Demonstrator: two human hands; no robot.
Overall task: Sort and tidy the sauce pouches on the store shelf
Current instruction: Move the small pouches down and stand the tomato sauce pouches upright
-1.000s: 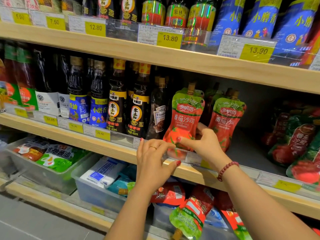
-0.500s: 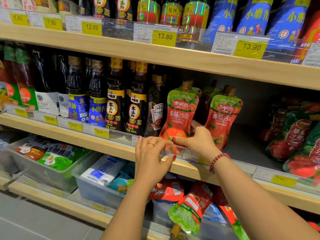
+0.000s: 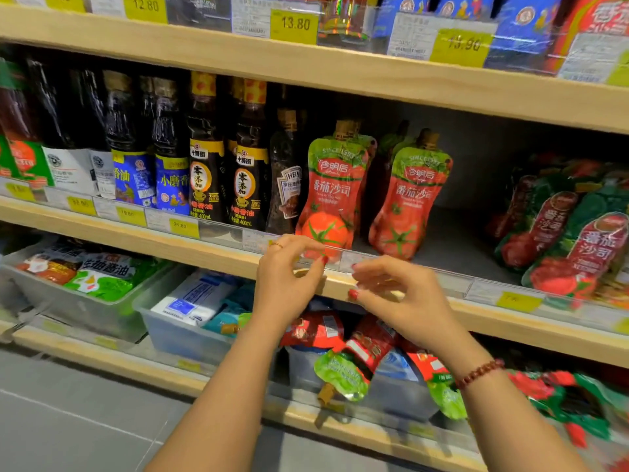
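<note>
Two red and green tomato sauce pouches stand upright on the middle shelf: the left pouch and the right pouch, with more pouches behind them. My left hand hovers at the shelf's front rail just below the left pouch, fingers curled and apart, holding nothing. My right hand is in front of the shelf edge, below and between the two pouches, fingers loosely spread and empty. A heap of darker tomato pouches lies at the right end of the same shelf.
Dark sauce bottles fill the shelf left of the pouches. Price tags line the clear rail. Below, plastic bins hold packets, and loose pouches hang over the lower shelf. Grey floor lies at the lower left.
My right hand has let go of the left pouch and drawn back below the shelf edge. My left hand stays at the rail. The pouch stands upright alone.
</note>
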